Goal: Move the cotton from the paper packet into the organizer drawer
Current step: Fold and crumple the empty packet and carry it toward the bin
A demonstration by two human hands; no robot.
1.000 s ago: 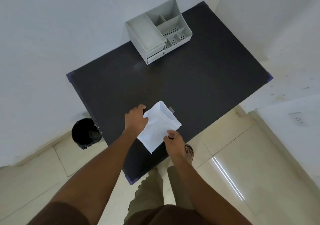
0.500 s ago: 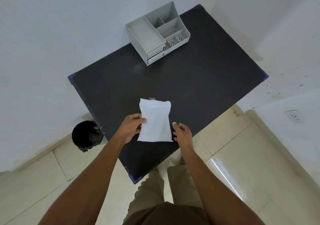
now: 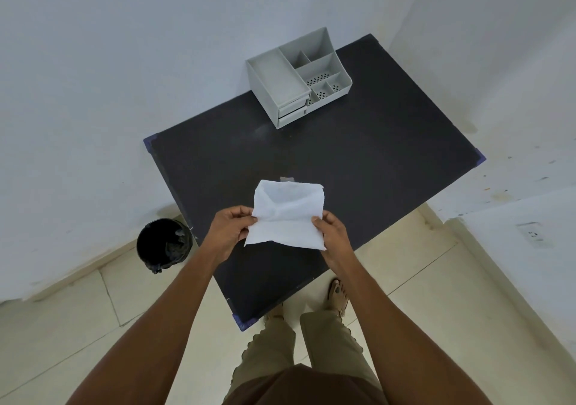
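We hold the white paper packet (image 3: 288,216) between both hands above the near part of the dark table (image 3: 358,161): the left hand (image 3: 231,228) pinches its left edge between thumb and fingers, and the right hand (image 3: 331,229) pinches its right edge the same way. The packet's top, on the far side of our grip, gapes open, and the inside shows only pale paper and shadow; we cannot tell whether cotton lies within. Well beyond the grip, toward the far edge of the table, stands the grey organizer (image 3: 299,80), with a wide flat tray on its left, several open compartments on its right, some with dotted floors, and two drawers (image 3: 293,115) stacked at its front, both pushed in. We see nothing lying in the compartments. The table sits in a corner of pale walls, over a floor of cream tiles. Left of our grip and lower, on the floor beside the table, stands a black bin (image 3: 164,244) lined with a dark bag. A small grey thing (image 3: 286,179) peeks from just behind the packet's top edge, mostly hidden, and we cannot make out what it is
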